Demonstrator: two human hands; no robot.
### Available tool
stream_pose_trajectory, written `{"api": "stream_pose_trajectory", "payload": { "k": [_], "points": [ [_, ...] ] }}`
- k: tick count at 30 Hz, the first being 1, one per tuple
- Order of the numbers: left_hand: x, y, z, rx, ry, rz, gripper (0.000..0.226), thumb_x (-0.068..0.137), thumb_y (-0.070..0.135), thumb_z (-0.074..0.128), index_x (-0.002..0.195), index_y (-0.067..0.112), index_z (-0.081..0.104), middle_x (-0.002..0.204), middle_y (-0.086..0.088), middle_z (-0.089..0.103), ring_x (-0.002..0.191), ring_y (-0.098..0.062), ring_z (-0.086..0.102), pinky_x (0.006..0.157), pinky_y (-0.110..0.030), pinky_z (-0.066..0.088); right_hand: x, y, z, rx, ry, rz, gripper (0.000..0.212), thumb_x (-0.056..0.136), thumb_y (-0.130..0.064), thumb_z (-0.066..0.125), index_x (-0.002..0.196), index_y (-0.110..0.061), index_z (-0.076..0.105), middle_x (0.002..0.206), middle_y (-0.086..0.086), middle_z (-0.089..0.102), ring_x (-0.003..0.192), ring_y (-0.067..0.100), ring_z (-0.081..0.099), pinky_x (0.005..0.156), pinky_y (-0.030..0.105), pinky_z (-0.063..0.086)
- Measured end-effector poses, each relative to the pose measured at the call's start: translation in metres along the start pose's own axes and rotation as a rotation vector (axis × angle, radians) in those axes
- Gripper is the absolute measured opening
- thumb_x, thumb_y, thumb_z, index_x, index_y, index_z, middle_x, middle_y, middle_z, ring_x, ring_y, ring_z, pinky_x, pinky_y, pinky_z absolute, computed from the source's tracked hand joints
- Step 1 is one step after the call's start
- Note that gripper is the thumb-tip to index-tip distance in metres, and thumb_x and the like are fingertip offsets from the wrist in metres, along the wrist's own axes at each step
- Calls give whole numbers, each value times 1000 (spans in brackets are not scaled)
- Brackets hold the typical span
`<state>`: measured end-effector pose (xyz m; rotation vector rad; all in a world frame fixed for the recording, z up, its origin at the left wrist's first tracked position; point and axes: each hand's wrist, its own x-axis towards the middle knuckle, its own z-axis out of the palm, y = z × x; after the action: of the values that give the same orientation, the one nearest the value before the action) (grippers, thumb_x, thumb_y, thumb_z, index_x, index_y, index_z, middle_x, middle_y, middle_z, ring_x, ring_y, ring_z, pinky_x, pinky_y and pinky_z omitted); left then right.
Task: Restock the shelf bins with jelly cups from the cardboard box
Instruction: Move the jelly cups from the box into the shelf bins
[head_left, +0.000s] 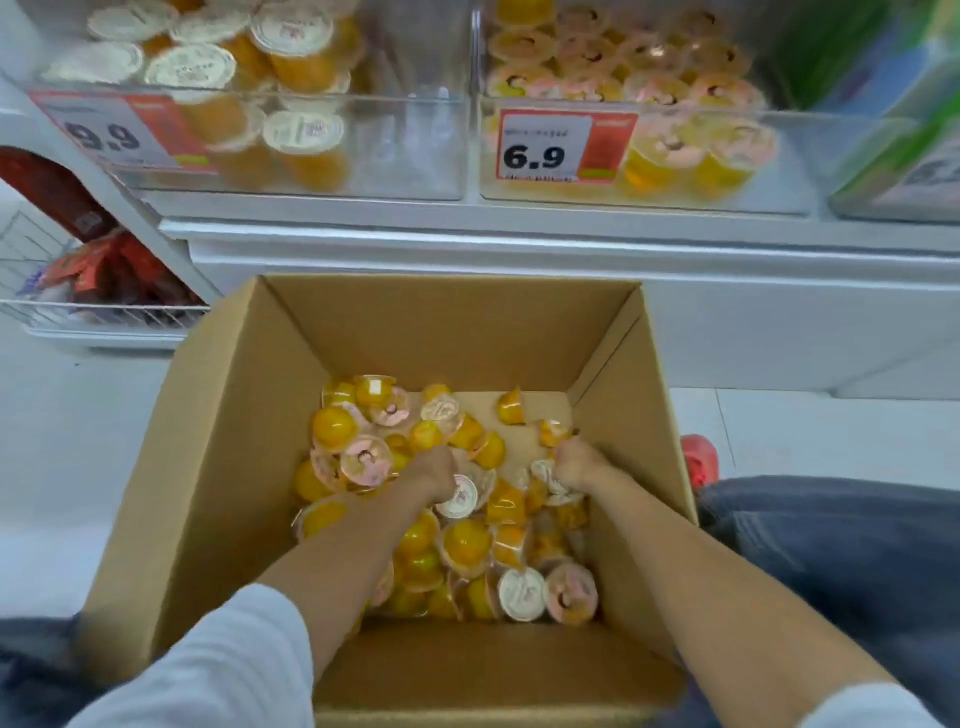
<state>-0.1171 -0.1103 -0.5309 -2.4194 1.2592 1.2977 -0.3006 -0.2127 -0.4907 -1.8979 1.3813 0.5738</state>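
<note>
Likely to spill a cup or two on the lift out of the cardboard box (223, 441), with both fists overfilled and the round, slick jelly cups (467, 545) apt to squirt free; could also dent a cup or peel a foil lid by squeezing too hard. Easy to mix the two kinds as well: white-lidded and pink-lidded cups jumbled together in the box, yet sorted apart above it. Left hand (434, 475) deep in the middle of the box, fingers curled down into the pile, seemingly closed on cups, a white lid just under the wrist. Right hand (574, 462) near the box's right wall, clenched round a clump of cups. Inside the box: a loose heap of yellow cups over most of the floor, bare cardboard toward the far right corner. Above and beyond the box, two clear shelf bins: the 9.9 bin (415, 156), part filled with larger white-lidded orange cups, and the 6.9 bin (800, 156), well stocked with pink-lidded yellow cups. Left of the box, a wire basket (104, 309) with red packets.
</note>
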Motion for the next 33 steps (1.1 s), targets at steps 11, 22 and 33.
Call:
{"api": "stream_pose_trajectory", "payload": {
  "k": [11,22,33],
  "points": [
    [37,5,43,386,21,-4,36,96,15,54,131,11,49,132,-10,56,122,-27,54,92,-37,48,54,30,55,-12,203,171,29,91,-7,52,120,-8,55,116,14,65,107,31,63,87,34,51],
    [-6,26,-26,379,204,151,19,95,11,54,113,10,58,116,-11,61,109,-30,60,74,-34,46,18,3,12,75,322,48,36,98,-20,42,130,-10,53,119,17,65,110,36,59,89,37,48],
    [-143,3,-210,-590,526,411,29,94,15,56,73,21,37,74,-1,48,70,-19,47,55,-26,40,-108,-136,-106,472,525,-405,30,102,-22,39,118,-10,61,108,5,65,93,22,59,71,31,46]
  ]
}}
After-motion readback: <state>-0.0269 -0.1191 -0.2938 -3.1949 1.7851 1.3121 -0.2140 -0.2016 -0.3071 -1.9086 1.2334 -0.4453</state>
